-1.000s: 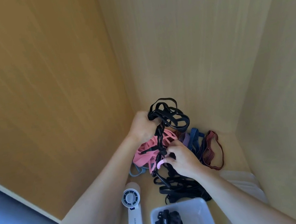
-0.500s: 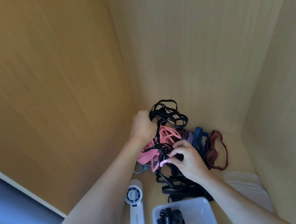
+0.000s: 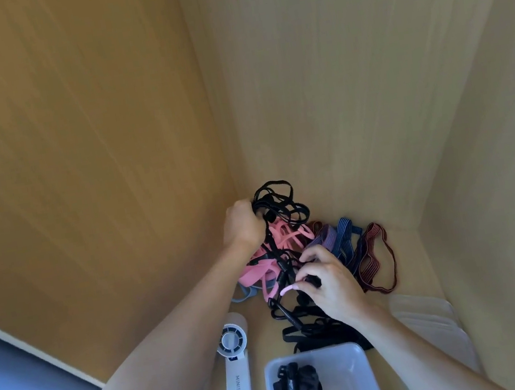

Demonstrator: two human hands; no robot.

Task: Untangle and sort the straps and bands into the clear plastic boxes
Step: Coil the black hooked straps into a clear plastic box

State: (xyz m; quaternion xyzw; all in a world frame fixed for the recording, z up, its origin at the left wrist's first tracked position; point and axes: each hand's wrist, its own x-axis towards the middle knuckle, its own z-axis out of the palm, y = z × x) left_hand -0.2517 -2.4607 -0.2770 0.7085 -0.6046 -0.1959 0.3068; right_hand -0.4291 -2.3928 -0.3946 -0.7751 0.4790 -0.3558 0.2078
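Over the pile (image 3: 330, 238) — left hand (image 3: 242, 227), right hand (image 3: 330, 282); black straps (image 3: 279, 203) between

The left hand (image 3: 242, 227) grips the black straps (image 3: 279, 203) and holds them up near the back corner of the wooden compartment (image 3: 332, 81). Lower down, the right hand (image 3: 327, 285) pinches a strand of the same tangle, just beside the pink bands (image 3: 258, 270). To the right lie a purple band (image 3: 325, 238), a blue band (image 3: 344, 231) and a dark red band (image 3: 374, 257). In front, a clear plastic box (image 3: 356, 378) holds a dark bundle (image 3: 296, 387), and a white fan (image 3: 235, 373) lies beside it.
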